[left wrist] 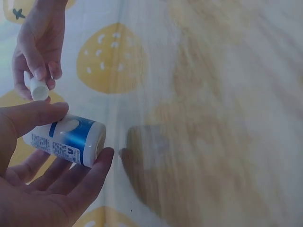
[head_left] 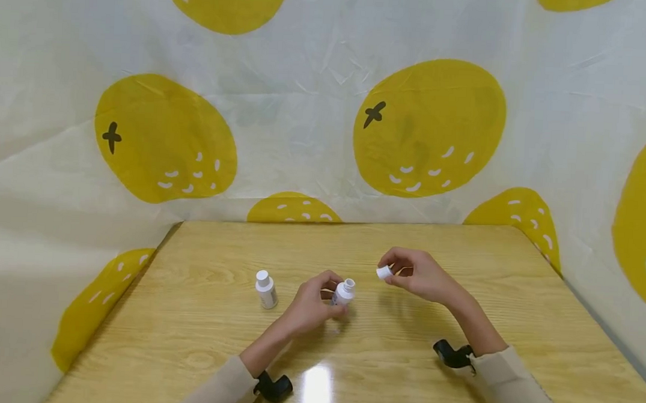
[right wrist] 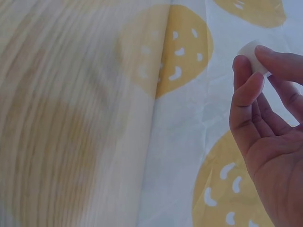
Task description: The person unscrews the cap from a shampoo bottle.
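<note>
Hanging behind and beside everything is the pale sheet printed with big yellow fruits; it closes the scene at the back and on both sides. Below it stands the wooden bench, light in colour, with a bright reflection near its front edge.

Next come the two arms in beige sleeves, each with a black camera mount at the wrist. The left hand is just above the bench near the middle, and its fingers and thumb are curled around a small white bottle with a blue label. From the left wrist view the bottle lies across the fingers with the thumb pressing it from above. In the head view the neck of this bottle is uncovered and points up and slightly to the right.

The right hand is raised a little above the bench, just beside the left hand, to its right. It pinches a small white cap between the thumb and the fingertips. The cap is near the open neck of the bottle but apart from it.

A second small white bottle stands upright on the bench with its cap on, to the left of the left hand, and no hand touches it.
</note>
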`<action>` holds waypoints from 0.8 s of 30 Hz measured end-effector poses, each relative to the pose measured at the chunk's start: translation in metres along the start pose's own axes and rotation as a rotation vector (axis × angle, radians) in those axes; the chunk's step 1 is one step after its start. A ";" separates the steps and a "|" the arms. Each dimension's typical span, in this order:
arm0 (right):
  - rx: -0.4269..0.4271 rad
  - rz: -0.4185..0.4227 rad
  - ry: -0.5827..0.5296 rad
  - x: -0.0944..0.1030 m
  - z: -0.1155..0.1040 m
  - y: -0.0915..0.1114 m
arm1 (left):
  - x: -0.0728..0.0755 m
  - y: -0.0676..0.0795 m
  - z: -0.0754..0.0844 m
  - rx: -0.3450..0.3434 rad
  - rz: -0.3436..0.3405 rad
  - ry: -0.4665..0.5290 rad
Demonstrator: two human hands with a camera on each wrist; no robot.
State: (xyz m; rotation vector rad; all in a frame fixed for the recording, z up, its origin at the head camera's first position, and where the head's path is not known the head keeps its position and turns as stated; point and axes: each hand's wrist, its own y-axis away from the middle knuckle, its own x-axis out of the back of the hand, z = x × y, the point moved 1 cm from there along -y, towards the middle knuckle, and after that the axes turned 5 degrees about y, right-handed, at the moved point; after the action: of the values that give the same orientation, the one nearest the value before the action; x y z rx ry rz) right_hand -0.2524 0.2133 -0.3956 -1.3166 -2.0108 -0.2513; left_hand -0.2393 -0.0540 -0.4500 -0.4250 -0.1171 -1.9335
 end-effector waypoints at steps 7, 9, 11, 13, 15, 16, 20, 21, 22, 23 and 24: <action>-0.019 0.001 -0.001 0.004 0.004 0.000 | -0.001 -0.011 0.001 0.063 0.066 0.039; -0.028 -0.007 -0.001 0.005 0.005 0.001 | -0.001 -0.016 0.004 0.073 0.078 0.047; -0.033 -0.013 -0.002 0.004 0.005 0.001 | -0.001 -0.021 0.006 0.078 0.092 0.051; -0.033 -0.018 -0.007 0.003 0.005 0.000 | -0.001 -0.026 0.008 0.073 0.103 0.057; -0.028 -0.025 -0.007 0.002 0.006 0.000 | -0.001 -0.031 0.009 0.079 0.116 0.080; -0.026 -0.030 -0.003 0.002 0.006 0.000 | -0.002 -0.035 0.010 0.082 0.124 0.094; -0.030 -0.046 0.028 0.001 0.009 -0.001 | -0.003 -0.049 0.010 0.103 0.153 0.152; -0.033 -0.048 0.035 0.001 0.009 -0.001 | -0.003 -0.053 0.009 0.107 0.161 0.161; -0.035 -0.051 0.043 0.001 0.010 -0.002 | -0.004 -0.056 0.009 0.113 0.169 0.164; -0.036 -0.053 0.049 0.002 0.010 -0.002 | -0.004 -0.060 0.009 0.116 0.177 0.161; -0.037 -0.055 0.056 0.002 0.010 -0.002 | -0.005 -0.063 0.009 0.116 0.184 0.157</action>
State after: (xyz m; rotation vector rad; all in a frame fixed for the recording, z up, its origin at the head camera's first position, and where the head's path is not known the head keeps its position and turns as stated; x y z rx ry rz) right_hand -0.2590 0.2188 -0.4014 -1.2641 -2.0061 -0.3482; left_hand -0.2934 -0.0226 -0.4362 -0.1985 -0.0843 -1.7612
